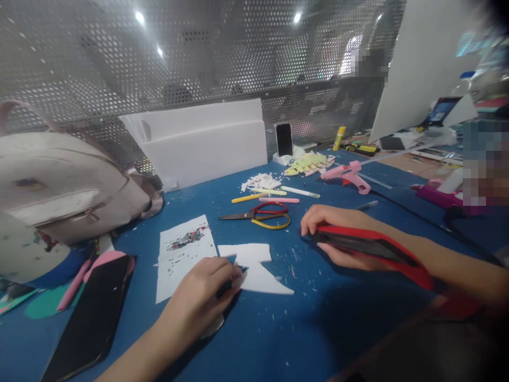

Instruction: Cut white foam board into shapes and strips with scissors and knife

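Cutout [260, 273]: white, flat at the middle of the frame; notched top edge, right edge tapering to a point.
Left hand [203, 286]: your fingers are closed round a dark item [225, 288], mostly hidden, at the cutout's left edge.
Right hand [336, 216]: you have it clamped on a red-and-black tool [374, 249], right of centre, apart from the cutout.
Counter [270, 339]: blue, open room below the cutout at lower centre; a scrap-dotted strip separates the cutout from your right hand.
Scissors [254, 215]: just above the cutout, blades together, tips pointing left.
Speckled sheet [170, 265]: just left of the cutout, its lower right near your left hand.
Far edges: phone [91, 318] at lower left; pink glue gun [350, 174] at upper right, beyond your right hand.
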A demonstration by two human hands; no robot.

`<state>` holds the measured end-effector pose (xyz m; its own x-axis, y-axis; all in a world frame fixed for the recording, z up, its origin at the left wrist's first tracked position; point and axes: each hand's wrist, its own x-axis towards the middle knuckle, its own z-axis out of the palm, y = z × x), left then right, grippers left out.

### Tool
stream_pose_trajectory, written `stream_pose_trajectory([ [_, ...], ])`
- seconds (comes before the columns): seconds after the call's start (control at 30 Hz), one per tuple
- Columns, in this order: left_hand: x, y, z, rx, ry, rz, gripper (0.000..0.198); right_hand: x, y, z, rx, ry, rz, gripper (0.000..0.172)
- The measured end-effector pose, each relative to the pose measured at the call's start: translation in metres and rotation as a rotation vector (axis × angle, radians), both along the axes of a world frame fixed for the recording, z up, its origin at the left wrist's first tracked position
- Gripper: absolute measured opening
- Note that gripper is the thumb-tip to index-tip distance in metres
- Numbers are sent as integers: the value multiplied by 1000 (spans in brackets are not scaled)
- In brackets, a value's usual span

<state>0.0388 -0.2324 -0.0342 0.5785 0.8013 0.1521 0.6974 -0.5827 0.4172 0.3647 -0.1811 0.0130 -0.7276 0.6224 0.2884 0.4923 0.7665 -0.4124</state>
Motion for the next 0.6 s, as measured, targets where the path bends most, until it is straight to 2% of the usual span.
stream_pose_trajectory([
  [0.1,5,-8,-6,25,-17,13,12,-15,-11,-6,-103,245,41,21],
  [0.23,9,-17,-7,16,-110,2,5,-35,-25,-18,-165,372,180,17],
  [0.33,8,-18,2,62,-144,-29,6,-45,-30,-28,-135,348,250,23],
  [0.47,6,-17,13,229,-104,-94,11,-50,-31,-37,-154,250,270,28],
  [0.6,7,-21,14,345,-76,-134,14,-51,-31,-44,-160,243,264,27],
])
